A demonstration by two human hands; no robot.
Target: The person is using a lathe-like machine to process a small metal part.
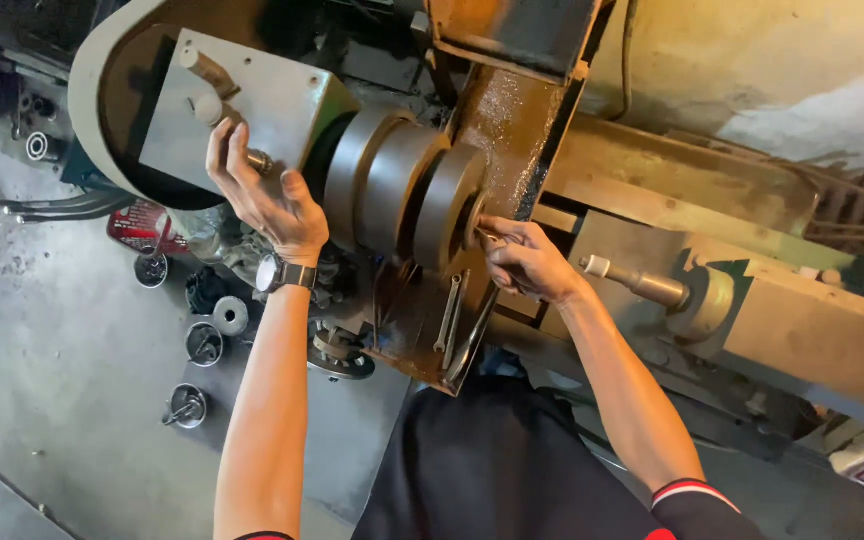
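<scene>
1. The right hand (530,262) pinches a small thing at the round chuck (449,205); it is too hidden to name.
2. The left hand (264,195) curls around a lever (258,160) on the grey machine (282,100).
3. Metal rings (204,343) lie on the dusty floor (52,330).

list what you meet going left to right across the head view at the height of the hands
metal cups on the floor → left hand on a small lever → stepped grey pulley → right hand at the pulley's face → round-ended handle

grey lathe chuck (422,195) | horizontal axis | small lever (259,160) on headstock
</scene>
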